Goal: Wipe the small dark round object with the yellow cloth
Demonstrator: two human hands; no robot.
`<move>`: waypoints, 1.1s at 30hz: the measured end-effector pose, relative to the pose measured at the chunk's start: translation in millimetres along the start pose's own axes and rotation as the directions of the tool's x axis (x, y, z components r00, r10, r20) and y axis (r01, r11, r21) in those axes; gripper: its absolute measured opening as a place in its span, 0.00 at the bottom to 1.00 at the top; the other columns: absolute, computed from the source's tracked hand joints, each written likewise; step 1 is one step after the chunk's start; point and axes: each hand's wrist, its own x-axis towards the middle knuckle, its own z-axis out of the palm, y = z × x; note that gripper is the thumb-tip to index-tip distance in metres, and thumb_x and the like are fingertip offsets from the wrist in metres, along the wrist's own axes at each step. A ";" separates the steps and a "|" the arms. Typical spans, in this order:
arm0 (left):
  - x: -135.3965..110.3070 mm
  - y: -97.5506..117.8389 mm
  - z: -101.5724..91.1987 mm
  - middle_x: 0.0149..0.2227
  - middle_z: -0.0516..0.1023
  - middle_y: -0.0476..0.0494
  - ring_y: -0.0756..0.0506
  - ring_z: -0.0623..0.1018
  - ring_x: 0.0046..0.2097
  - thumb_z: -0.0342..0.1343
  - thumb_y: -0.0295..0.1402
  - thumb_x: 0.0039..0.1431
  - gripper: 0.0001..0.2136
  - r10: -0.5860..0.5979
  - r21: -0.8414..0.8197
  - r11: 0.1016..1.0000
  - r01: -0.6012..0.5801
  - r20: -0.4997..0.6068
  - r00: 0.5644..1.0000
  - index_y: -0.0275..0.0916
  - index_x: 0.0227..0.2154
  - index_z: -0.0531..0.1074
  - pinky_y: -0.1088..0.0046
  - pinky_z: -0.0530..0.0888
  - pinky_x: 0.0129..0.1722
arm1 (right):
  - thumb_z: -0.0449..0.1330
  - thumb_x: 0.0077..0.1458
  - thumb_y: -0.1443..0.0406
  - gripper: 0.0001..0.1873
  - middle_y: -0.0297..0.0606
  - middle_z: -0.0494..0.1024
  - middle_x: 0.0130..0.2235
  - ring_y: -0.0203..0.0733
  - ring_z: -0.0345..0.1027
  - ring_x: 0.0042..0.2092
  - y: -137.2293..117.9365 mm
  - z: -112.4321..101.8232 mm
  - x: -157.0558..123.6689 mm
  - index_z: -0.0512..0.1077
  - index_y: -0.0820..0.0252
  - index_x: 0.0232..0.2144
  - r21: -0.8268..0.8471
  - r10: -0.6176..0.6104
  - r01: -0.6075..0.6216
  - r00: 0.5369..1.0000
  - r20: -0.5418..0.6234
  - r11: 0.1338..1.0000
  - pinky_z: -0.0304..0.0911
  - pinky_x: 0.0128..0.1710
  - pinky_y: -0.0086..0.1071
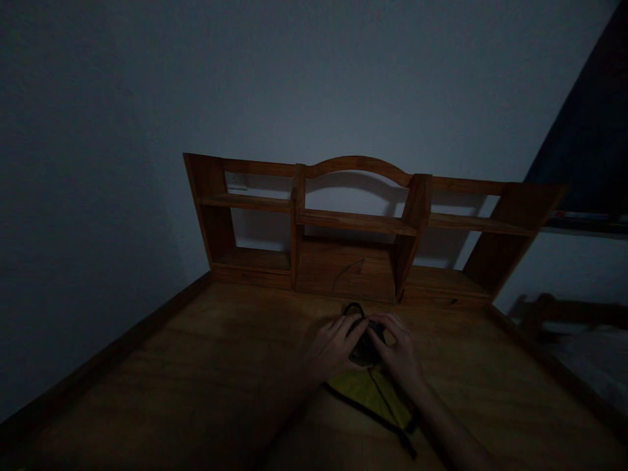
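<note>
In dim light, my left hand (pixel 332 345) and my right hand (pixel 400 352) meet over a small dark object (pixel 364 347) on a wooden desk (pixel 206 373). Fingers of both hands curl around it; a thin black loop or strap sticks out past the fingertips. Under my wrists lies a yellow fabric item with black edging (pixel 373 396), reaching toward me. What the dark object is I cannot make out.
A wooden shelf unit (pixel 353 222) with several open compartments stands at the back of the desk against a pale wall. A raised rim runs along the desk's left and right edges. Dark furniture (pixel 554 314) shows beyond the right edge.
</note>
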 end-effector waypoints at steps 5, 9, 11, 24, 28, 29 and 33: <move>-0.2 0.3 1.1 0.57 0.66 0.38 0.39 0.69 0.54 0.54 0.55 0.50 0.38 -0.011 0.013 1.000 0.011 0.001 1.000 0.39 0.59 0.55 0.64 0.67 0.52 | 0.58 0.57 0.65 0.08 0.39 0.74 0.40 0.47 0.67 0.45 1.0 1.2 -0.7 0.71 0.54 0.41 0.016 0.015 -0.015 1.000 0.002 1.000 0.62 0.46 0.40; 0.0 1.1 0.8 0.57 0.65 0.39 0.39 0.68 0.55 0.53 0.56 0.51 0.38 -0.017 0.003 1.000 0.017 -0.003 1.000 0.39 0.60 0.54 0.63 0.67 0.53 | 0.58 0.57 0.65 0.08 0.39 0.74 0.40 0.47 0.66 0.44 -0.1 1.2 -0.2 0.71 0.54 0.40 0.015 0.006 -0.006 1.000 0.001 1.000 0.62 0.46 0.41; 0.1 1.4 0.7 0.57 0.65 0.38 0.39 0.68 0.55 0.53 0.56 0.51 0.39 -0.017 -0.004 1.000 0.017 -0.010 1.000 0.39 0.60 0.54 0.63 0.66 0.53 | 0.58 0.57 0.66 0.07 0.38 0.74 0.40 0.46 0.66 0.44 0.2 1.4 -0.2 0.71 0.54 0.40 0.016 0.007 -0.007 1.000 -0.003 1.000 0.62 0.46 0.40; 0.2 0.3 3.1 0.56 0.67 0.36 0.38 0.69 0.55 0.52 0.58 0.50 0.39 -0.011 -0.026 1.000 0.010 -0.036 0.999 0.38 0.59 0.56 0.61 0.67 0.53 | 0.58 0.57 0.65 0.07 0.38 0.74 0.39 0.46 0.67 0.43 -1.8 1.1 0.6 0.71 0.54 0.40 -0.013 0.002 -0.002 1.000 0.003 1.000 0.63 0.45 0.40; -0.2 0.2 3.9 0.56 0.67 0.37 0.39 0.69 0.55 0.52 0.58 0.49 0.39 -0.013 0.007 1.000 0.013 -0.049 0.999 0.37 0.58 0.57 0.62 0.67 0.53 | 0.58 0.57 0.65 0.07 0.38 0.74 0.39 0.46 0.67 0.43 0.0 2.5 0.4 0.71 0.54 0.40 -0.005 -0.002 0.002 1.000 -0.018 1.000 0.63 0.44 0.40; -0.4 0.1 3.7 0.56 0.67 0.37 0.39 0.69 0.55 0.52 0.58 0.49 0.39 -0.012 0.015 1.000 0.013 -0.048 0.999 0.38 0.58 0.57 0.62 0.67 0.53 | 0.58 0.57 0.65 0.07 0.38 0.74 0.39 0.46 0.67 0.43 0.4 2.8 0.2 0.71 0.54 0.39 -0.006 -0.001 0.001 1.000 -0.022 1.000 0.63 0.44 0.40; -0.6 0.3 1.6 0.56 0.67 0.37 0.39 0.70 0.54 0.53 0.58 0.50 0.38 0.003 0.021 1.000 -0.003 -0.025 1.000 0.40 0.59 0.57 0.62 0.68 0.52 | 0.57 0.57 0.66 0.07 0.37 0.74 0.39 0.45 0.67 0.43 1.3 3.2 -0.5 0.71 0.54 0.39 -0.009 -0.007 0.007 1.000 -0.029 1.000 0.63 0.44 0.39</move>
